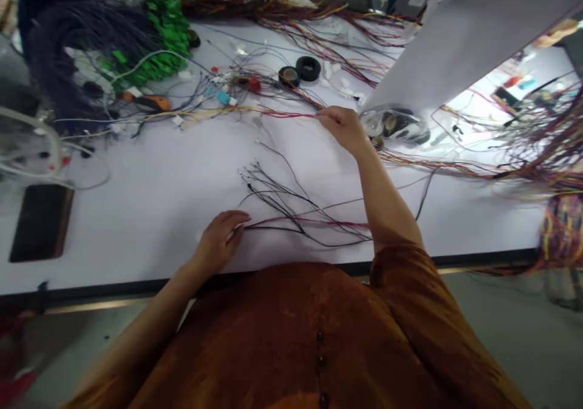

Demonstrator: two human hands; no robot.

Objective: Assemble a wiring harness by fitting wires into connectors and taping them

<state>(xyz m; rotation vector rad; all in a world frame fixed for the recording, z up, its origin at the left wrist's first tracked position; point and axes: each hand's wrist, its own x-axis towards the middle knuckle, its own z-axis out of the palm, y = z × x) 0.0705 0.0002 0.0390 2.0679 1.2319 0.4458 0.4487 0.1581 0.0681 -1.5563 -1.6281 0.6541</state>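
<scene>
Near the front edge of the white table, my left hand (222,239) pinches the ends of a red wire (268,220) and a black wire (273,228). Farther back, my right hand (341,127) is closed on the end of several red wires (291,115), which stretch away to the left and run alongside yellow wires (200,113). Between my hands lies a loose bundle of black wires (277,199), their metal-tipped ends fanned out to the left. My right forearm passes over the right part of that bundle.
Two rolls of black tape (308,68) lie at the back middle. An orange-handled tool (152,101) rests near green-tagged dark wires (164,33). On the left is a phone (42,222). A white pillar (464,39) rises at right, beside heaped wires (546,148).
</scene>
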